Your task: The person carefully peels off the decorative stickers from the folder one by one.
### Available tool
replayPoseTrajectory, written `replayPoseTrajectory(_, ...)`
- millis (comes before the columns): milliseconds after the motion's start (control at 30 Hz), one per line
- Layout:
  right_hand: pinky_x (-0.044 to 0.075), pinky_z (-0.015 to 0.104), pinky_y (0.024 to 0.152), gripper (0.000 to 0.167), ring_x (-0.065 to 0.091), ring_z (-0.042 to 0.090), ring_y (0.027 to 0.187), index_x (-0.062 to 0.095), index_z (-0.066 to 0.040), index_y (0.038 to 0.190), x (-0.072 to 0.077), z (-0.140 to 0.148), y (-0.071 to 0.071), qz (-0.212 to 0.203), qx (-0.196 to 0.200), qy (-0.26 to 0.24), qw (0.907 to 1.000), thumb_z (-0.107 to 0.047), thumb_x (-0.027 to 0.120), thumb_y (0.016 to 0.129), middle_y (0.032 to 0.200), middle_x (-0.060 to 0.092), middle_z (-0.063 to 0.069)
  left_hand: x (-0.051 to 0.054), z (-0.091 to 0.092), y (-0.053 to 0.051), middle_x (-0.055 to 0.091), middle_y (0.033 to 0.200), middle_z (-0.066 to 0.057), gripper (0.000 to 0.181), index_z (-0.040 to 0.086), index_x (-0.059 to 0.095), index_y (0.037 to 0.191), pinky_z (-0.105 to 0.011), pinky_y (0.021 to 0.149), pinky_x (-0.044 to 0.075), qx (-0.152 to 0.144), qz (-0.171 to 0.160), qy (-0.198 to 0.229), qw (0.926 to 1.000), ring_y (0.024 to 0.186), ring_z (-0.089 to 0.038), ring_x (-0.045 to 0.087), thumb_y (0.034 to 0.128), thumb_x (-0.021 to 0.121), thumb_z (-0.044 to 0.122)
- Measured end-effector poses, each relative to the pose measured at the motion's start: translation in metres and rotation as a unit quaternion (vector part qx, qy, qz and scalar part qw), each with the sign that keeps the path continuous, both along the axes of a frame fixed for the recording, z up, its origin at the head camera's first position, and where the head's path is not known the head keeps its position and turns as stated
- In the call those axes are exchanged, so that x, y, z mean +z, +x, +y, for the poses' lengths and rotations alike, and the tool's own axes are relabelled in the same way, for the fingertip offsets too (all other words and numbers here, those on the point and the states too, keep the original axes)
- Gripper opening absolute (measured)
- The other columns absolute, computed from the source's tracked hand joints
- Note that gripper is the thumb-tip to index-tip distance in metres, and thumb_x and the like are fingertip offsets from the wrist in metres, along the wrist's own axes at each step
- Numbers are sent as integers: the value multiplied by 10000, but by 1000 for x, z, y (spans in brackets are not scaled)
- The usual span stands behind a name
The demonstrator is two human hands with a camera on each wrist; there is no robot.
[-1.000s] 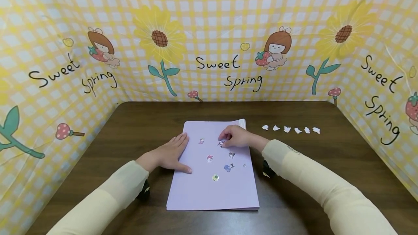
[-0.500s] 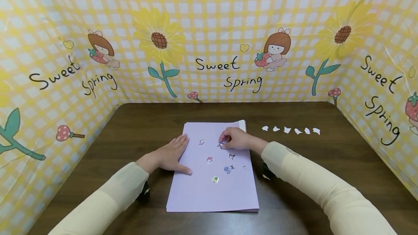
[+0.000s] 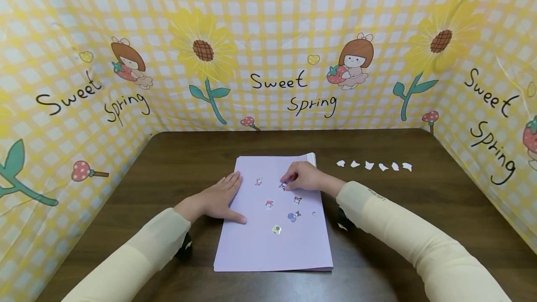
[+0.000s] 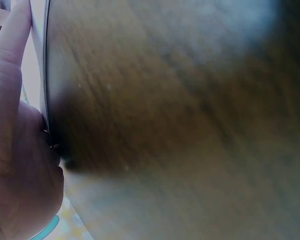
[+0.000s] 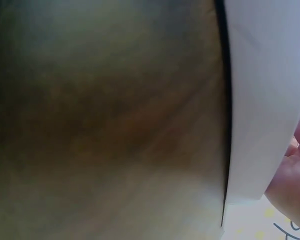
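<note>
A light purple sheet or folder of paper (image 3: 268, 253) lies on the table, dotted with small cartoon stickers, among them a pink one (image 3: 269, 205), a blue one (image 3: 294, 216) and a green-yellow one (image 3: 277, 229). My left hand (image 3: 218, 199) rests flat across the paper's left edge, thumb spread. Near the top right of the paper, my right hand (image 3: 305, 176) pinches a small dark-and-white sticker (image 3: 283, 185) between thumb and curled fingers, down at the surface. The fingers partly hide that sticker. Each wrist view mostly shows blurred tabletop.
Several torn white paper scraps (image 3: 369, 166) lie in a row right of the paper. The dark wooden table (image 3: 377, 146) ends at a yellow checked cloth (image 3: 268, 27) hung behind and at both sides. A white tab (image 3: 311, 158) shows at the paper's top right corner.
Almost nothing differs. The right fingers shift very slightly at the sticker, while the left hand stays in place on the paper.
</note>
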State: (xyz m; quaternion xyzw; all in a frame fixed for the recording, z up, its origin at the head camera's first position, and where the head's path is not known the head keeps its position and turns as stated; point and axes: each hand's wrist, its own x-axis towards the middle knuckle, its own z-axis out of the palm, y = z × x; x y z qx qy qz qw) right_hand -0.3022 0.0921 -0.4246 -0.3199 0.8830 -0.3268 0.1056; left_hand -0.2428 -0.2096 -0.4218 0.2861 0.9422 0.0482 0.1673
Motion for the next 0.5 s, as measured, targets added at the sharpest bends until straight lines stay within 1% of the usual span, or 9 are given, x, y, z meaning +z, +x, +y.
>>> replayPoseTrajectory(333,457,281,769,131,528,146,828,769,-105,957,0,0,1,-103,-68,-51,9999,-115,785,827,867,604,-12,0,0,0,-23,1600,-210,1252,-40,60,1533,-475,1163,56,29,-35,32,10000,1465,-351,-25,743,603,765)
replayPoseTrajectory(500,449,287,763,99,517,157,822,755,-102,926,0,-1,2,-140,-104,-97,9998,-110,781,830,858,591,7,1,1,0,-26,1599,-214,1254,-42,61,1532,-474,1163,56,29,-31,32,10000,1464,-351,-27,743,599,770)
